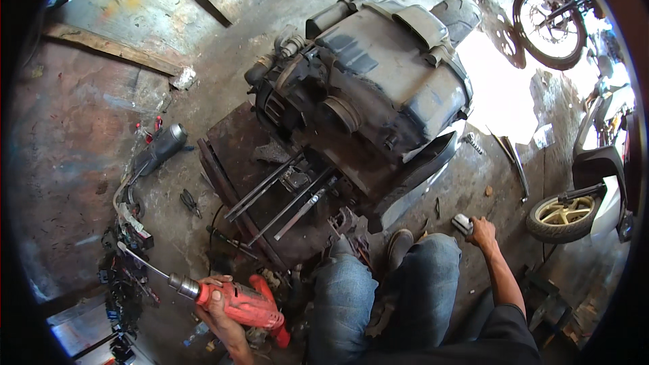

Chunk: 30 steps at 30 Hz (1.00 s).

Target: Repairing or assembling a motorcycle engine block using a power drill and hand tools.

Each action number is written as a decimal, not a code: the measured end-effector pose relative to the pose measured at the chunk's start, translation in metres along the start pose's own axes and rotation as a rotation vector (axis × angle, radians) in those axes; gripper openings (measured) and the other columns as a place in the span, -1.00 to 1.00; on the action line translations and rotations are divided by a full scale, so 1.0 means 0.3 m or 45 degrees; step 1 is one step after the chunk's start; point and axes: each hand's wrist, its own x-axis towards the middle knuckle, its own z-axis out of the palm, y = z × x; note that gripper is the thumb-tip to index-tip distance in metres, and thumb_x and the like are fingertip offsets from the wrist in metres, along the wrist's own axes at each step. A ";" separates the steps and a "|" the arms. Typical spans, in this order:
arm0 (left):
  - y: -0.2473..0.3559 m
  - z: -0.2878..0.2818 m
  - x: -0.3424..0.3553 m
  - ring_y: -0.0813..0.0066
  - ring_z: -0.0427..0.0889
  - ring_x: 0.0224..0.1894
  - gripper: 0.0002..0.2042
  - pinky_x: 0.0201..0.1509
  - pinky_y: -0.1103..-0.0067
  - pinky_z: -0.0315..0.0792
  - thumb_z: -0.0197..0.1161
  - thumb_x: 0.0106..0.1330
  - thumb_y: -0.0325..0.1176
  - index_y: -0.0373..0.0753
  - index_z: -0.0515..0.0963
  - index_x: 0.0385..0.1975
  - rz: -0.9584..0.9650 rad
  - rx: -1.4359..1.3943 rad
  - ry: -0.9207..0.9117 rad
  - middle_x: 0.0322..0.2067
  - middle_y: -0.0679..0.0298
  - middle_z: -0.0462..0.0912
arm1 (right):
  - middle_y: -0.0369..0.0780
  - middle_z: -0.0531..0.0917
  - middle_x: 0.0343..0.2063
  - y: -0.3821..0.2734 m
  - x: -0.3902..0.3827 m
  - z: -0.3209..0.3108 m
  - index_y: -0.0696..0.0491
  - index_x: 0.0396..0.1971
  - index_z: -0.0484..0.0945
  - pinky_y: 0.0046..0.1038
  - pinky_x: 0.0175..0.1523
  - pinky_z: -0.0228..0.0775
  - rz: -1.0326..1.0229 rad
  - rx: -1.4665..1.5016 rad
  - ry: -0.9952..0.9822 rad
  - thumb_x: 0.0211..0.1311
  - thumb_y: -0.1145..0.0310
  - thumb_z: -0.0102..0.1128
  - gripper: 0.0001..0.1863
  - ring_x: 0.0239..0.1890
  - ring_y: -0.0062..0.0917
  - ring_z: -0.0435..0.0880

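Note:
My left hand (216,305) is wrapped around the front of a red power drill (247,305) at the lower left. A long thin rod with a pale, rounded tip (143,260) sticks out of the drill's chuck (182,285) toward the left. Out to the right of my knee, my right hand (482,232) grips a small silvery block-like part (462,224); its exact kind is not clear. In front of my legs, a large dusty grey-and-black plastic housing (399,61) with round ports rests on a rusty low stand (236,135).
Pliers (190,203) lie on the floor left of the stand. Beyond them are a grey cylindrical exhaust-like part (162,147) and a heap of black wiring (125,297). Motorcycle wheels (551,26) stand at the right, one with gold spokes (566,218). Metal rods (514,165) lie nearer.

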 end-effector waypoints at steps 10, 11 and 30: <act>-0.007 -0.070 -0.021 0.32 0.59 -0.17 -0.63 -0.01 0.42 0.47 0.16 0.41 -0.05 -0.30 0.48 -0.17 0.079 -0.167 -0.095 -0.27 0.12 0.59 | -0.13 0.73 -0.50 -0.446 -0.417 -0.712 0.28 -0.35 0.64 -0.45 -0.24 0.53 -0.423 1.292 0.520 0.38 0.35 0.27 -0.75 -0.40 -0.57 0.73; 0.019 -0.062 -0.030 0.32 0.60 -0.17 -0.64 0.00 0.43 0.45 0.18 0.41 -0.08 -0.33 0.49 -0.18 0.114 -0.168 -0.039 -0.27 0.10 0.60 | -0.14 0.73 -0.48 -0.479 -0.525 -0.754 0.27 -0.36 0.64 -0.44 -0.23 0.54 -0.682 1.434 0.406 0.35 0.34 0.27 -0.75 -0.39 -0.54 0.74; 0.207 0.022 -0.132 0.32 0.62 -0.02 -0.54 0.19 0.41 0.43 0.17 0.51 0.02 -0.36 0.59 -0.08 0.433 -0.120 0.337 -0.12 0.10 0.66 | -0.05 0.54 0.02 -0.880 -0.779 -0.711 0.09 0.21 0.48 -0.19 0.05 0.55 -2.030 1.118 0.376 0.27 0.27 0.43 -0.45 0.03 -0.08 0.63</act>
